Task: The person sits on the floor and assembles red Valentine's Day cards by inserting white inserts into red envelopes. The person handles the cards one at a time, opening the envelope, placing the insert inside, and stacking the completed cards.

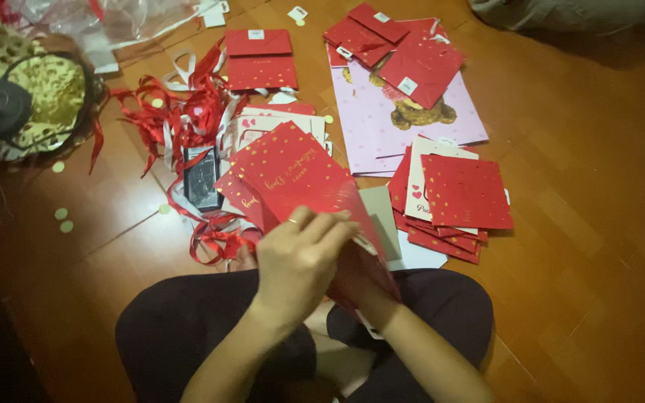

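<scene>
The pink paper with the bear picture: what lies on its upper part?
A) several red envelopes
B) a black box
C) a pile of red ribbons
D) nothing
A: several red envelopes lie across the top of the pink paper, partly covering the bear; the ribbons lie to its left on the floor.

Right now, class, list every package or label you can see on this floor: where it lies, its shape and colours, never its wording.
Red gift bag: both hands, gold-dotted.
Pink gift bag: flat, upper middle, bear picture.
Red bag stack: right, square, gold-dotted.
Folded red bags: top, small white labels.
Dark box: among red ribbons.
</scene>
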